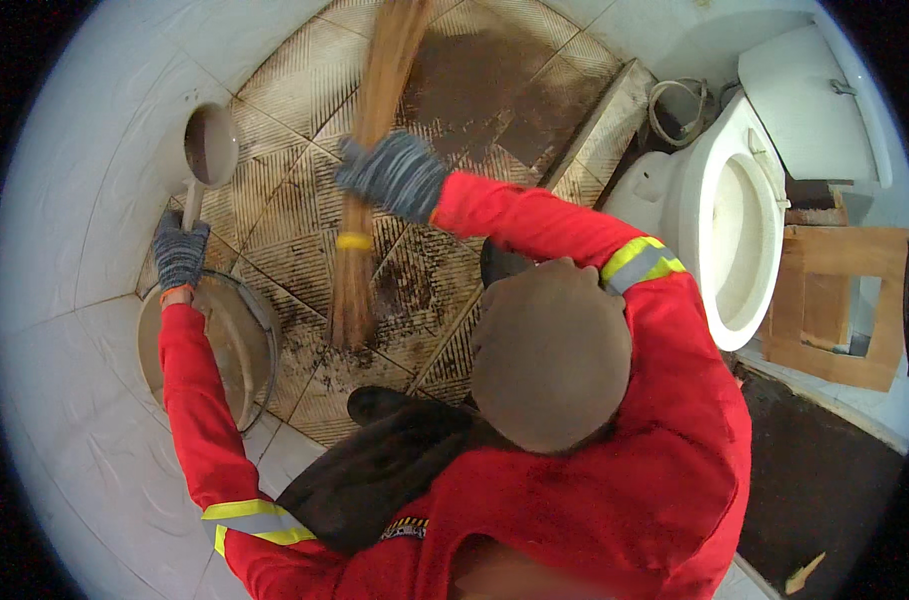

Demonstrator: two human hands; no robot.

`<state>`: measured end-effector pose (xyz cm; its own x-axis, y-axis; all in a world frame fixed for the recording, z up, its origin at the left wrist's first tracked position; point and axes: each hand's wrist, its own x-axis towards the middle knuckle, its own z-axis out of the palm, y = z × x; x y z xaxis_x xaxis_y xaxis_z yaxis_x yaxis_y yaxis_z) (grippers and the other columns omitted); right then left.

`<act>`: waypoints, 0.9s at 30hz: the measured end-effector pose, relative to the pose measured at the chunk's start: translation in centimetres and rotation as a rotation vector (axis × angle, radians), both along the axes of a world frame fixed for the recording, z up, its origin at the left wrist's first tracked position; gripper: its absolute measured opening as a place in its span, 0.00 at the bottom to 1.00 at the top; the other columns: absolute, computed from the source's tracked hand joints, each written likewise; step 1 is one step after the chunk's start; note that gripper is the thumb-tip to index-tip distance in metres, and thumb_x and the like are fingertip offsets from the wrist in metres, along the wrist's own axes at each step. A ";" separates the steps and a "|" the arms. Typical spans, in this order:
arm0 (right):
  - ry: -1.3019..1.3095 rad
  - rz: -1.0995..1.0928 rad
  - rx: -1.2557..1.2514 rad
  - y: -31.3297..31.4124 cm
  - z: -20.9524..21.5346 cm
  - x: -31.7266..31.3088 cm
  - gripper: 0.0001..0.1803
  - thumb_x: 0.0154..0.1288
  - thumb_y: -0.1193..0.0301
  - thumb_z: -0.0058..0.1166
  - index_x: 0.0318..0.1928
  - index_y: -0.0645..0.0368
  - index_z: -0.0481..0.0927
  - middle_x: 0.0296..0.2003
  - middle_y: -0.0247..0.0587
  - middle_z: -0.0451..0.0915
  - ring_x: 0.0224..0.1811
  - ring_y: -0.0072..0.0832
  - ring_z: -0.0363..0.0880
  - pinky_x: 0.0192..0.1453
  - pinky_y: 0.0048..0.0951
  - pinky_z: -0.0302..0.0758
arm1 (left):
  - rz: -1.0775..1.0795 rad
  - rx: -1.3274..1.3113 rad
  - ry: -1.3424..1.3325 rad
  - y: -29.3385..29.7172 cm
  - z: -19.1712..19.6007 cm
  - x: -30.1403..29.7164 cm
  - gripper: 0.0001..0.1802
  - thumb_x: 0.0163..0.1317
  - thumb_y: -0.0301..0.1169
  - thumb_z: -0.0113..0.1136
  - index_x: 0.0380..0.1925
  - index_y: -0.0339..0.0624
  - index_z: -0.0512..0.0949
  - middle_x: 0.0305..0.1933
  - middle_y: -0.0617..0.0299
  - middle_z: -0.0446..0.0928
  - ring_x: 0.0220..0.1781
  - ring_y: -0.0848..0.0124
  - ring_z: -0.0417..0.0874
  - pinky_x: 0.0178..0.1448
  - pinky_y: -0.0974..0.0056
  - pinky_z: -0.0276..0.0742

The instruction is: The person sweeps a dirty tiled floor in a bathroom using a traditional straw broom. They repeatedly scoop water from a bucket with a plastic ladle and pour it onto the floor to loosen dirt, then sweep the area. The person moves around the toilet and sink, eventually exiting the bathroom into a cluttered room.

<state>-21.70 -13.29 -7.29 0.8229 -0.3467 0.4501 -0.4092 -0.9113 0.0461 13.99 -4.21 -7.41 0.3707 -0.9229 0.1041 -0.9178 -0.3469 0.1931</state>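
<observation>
My left hand (180, 254), in a grey knit glove, grips the handle of a grey long-handled scoop (211, 145) held up near the white tiled wall. Right below it stands a metal bucket (261, 325) of murky water. My right hand (395, 175), also gloved, is closed around a bundle broom of brown straw (355, 280) tied with a yellow band. The broom's tip rests on the dirty patterned floor tiles (284, 200). Red sleeves with reflective bands cover both arms, and a brown cap fills the middle of the view.
A white toilet (719, 220) with its cistern (809, 100) stands at the right, beside a wooden frame (834, 300). A coiled hose (679, 105) lies behind a raised tiled step (599, 120). White tiled walls close in on the left.
</observation>
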 end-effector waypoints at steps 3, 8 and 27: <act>0.172 0.254 0.010 4.3 -0.9 5.3 0.02 0.49 0.67 0.48 0.25 0.49 0.73 0.24 0.37 0.73 0.29 0.32 0.75 0.30 0.33 0.73 | 0.025 0.010 0.041 1.8 0.5 1.7 0.25 0.47 0.40 0.58 0.41 0.33 0.71 0.41 0.43 0.75 0.44 0.50 0.76 0.48 0.56 0.70; 0.146 0.384 -0.096 7.4 -6.5 10.2 0.04 0.47 0.62 0.47 0.23 0.43 0.74 0.26 0.33 0.75 0.43 0.38 0.74 0.58 0.51 0.60 | 0.115 0.081 0.071 2.6 2.6 0.3 0.24 0.47 0.34 0.59 0.43 0.32 0.70 0.43 0.44 0.75 0.45 0.55 0.77 0.49 0.61 0.70; 0.347 0.154 0.176 8.3 -19.1 1.0 0.11 0.48 0.61 0.48 0.32 0.45 0.78 0.38 0.41 0.74 0.55 0.45 0.64 0.53 0.58 0.61 | -0.080 -0.039 0.107 0.2 1.9 -4.3 0.19 0.47 0.35 0.58 0.37 0.34 0.71 0.32 0.45 0.76 0.34 0.54 0.78 0.40 0.58 0.72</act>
<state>-20.71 -4.98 -26.36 0.9637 -0.2544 0.0814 -0.2549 -0.9670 -0.0047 9.72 -4.04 -5.53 0.3074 -0.9458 0.1045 -0.9156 -0.2640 0.3034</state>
